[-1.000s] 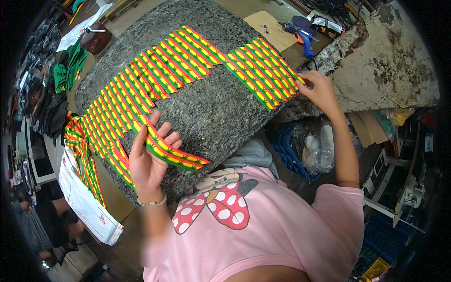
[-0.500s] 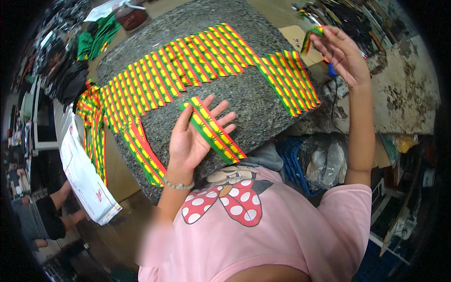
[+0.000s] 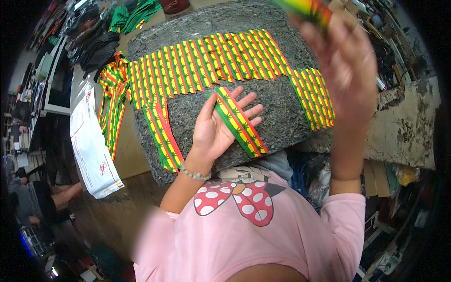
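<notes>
Cluttered workshop surrounds a bench (image 3: 404, 136) carrying a grey felt pad (image 3: 277, 117), the landmark here. Head view: striped red, yellow and green ribbon strips (image 3: 206, 61) lie in a row across the pad's far half. On its near edge the left hand (image 3: 218, 127) rests palm up, fingers spread, cradling one folded strip (image 3: 239, 124). Above the pad's right side the blurred right hand (image 3: 345, 61) pinches another strip (image 3: 305, 7). Laying strips seems under way; next calls for aligning this one beside the row.
</notes>
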The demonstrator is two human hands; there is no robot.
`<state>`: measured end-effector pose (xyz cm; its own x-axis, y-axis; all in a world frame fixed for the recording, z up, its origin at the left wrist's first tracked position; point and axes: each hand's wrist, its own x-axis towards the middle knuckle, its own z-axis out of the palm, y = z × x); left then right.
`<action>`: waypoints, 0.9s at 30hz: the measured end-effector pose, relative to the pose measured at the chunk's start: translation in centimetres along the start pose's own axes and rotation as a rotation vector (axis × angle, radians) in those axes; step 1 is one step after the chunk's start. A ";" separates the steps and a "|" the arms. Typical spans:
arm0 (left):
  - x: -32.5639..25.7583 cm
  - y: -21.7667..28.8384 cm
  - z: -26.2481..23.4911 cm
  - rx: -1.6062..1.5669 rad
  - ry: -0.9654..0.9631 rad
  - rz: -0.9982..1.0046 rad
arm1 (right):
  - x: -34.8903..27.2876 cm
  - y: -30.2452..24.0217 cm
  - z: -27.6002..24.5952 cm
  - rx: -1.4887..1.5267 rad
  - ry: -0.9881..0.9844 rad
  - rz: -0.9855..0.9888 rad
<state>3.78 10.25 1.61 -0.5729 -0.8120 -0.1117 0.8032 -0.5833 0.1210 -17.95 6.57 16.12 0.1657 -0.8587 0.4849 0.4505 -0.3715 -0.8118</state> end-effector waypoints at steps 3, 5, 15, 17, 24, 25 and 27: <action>-0.2 0.4 0.2 0.001 -0.011 0.059 | -6.5 4.9 2.6 0.069 0.206 0.262; -0.3 0.8 0.4 0.044 -0.018 0.129 | -9.5 7.7 3.6 0.100 0.420 0.493; -0.8 0.4 1.3 0.175 0.261 0.332 | -14.5 9.8 4.6 0.055 0.493 0.443; -0.7 0.4 1.1 0.191 0.270 0.383 | -14.7 10.1 4.6 0.041 0.491 0.403; -0.7 0.8 0.0 0.110 0.143 0.347 | -15.4 10.9 4.1 0.104 0.485 0.462; -0.7 0.8 -0.1 0.124 0.168 0.338 | -15.4 10.9 4.0 0.097 0.479 0.461; -0.6 0.7 -0.2 0.158 0.189 0.342 | -15.3 10.9 3.8 0.100 0.483 0.464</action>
<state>4.72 10.35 1.62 -0.2255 -0.9500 -0.2159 0.8986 -0.2884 0.3307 -12.23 17.04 1.13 -0.0385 -0.9913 -0.1255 0.5100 0.0886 -0.8556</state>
